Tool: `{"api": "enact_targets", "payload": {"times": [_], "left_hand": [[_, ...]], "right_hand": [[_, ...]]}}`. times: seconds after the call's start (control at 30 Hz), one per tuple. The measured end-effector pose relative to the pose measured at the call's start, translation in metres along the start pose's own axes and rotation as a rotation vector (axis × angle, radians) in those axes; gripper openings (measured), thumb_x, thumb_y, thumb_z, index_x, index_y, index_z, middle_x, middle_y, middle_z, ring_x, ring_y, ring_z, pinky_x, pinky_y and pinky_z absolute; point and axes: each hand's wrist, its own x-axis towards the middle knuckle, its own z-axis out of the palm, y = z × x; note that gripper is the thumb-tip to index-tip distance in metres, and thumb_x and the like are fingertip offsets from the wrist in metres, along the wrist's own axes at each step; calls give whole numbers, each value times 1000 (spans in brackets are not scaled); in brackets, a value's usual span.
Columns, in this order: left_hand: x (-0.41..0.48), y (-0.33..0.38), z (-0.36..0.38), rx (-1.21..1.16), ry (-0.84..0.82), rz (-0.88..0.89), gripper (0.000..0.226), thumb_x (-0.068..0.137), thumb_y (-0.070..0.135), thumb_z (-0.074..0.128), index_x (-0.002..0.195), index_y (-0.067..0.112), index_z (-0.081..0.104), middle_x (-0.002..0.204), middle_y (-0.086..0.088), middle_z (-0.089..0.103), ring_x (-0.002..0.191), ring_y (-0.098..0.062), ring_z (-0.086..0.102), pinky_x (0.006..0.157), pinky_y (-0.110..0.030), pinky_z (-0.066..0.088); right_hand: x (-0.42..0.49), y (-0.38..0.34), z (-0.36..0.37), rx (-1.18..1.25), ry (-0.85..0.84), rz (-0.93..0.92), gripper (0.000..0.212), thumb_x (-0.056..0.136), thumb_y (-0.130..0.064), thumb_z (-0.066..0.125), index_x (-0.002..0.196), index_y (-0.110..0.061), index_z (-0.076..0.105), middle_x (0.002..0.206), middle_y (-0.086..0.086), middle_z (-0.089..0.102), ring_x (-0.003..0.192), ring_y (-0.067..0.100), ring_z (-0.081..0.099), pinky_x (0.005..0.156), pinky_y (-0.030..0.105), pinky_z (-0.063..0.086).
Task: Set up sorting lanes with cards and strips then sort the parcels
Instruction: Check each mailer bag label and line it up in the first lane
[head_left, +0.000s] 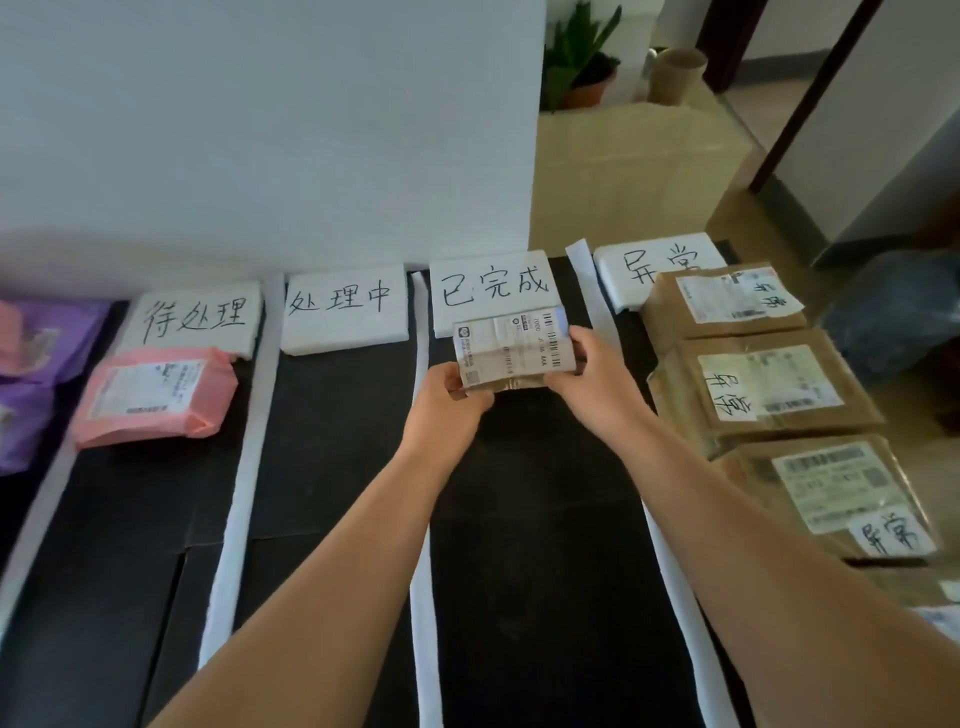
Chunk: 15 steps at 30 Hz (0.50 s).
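Note:
A small brown parcel (511, 347) with a white shipping label is held at the far end of the third lane, just below the third white card (491, 288). My left hand (451, 395) grips its near left corner and my right hand (597, 371) grips its right side. Four white foam cards with handwritten characters stand along the far edge of the black mat (322, 467). White strips (420, 441) divide the lanes. A pink parcel (156, 397) lies in the first lane. Three brown boxes (758, 389) with handwritten notes fill the fourth lane.
Purple and pink bags (31, 374) lie at the far left, outside the lanes. A white wall (260, 130) rises behind the cards. A potted plant (582, 62) and a cardboard tube (675, 75) stand on the floor at the back right. A dark bag (893, 317) sits right of the boxes.

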Motion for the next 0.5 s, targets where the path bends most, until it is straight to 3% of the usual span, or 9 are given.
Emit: {"api": "enact_targets", "payload": {"times": [0.07,0.17,0.27,0.4,0.5], "left_hand": [[17,5,3,40,-2,18,29,91,16,60,95,45,60,87,28,66,83,7,61,63,-13,39],[36,11,8,59,-3,41,27,92,18,58,107,41,60,90,25,63,86,5,58,65,-15,38],[45,14,11,54,15,59,25,92,23,59,109,42,57,98,21,64,93,-1,60,68,-19,41],[47,13,14,73,52,56,22,93,26,59,101,46,52,96,19,64,86,-2,61,64,-20,42],[45,11,14,60,65,51,22,94,29,59,110,44,52,102,18,63,89,-2,60,66,-22,44]], "right_hand": [[22,1,7,5,10,1,47,90,-26,68,134,-28,50,121,-8,60,96,-1,55,67,14,43],[42,1,14,-5,26,-3,49,88,-23,70,133,-25,51,111,-14,56,96,-1,56,54,10,39],[53,5,18,35,6,-6,55,86,-28,73,136,-24,51,123,-7,60,110,9,58,71,14,43],[55,7,20,50,-10,33,69,87,-25,72,148,-25,39,136,0,53,121,15,55,91,29,49],[51,6,18,35,-32,37,74,88,-21,71,152,-24,33,141,1,51,128,17,52,102,39,50]]}}
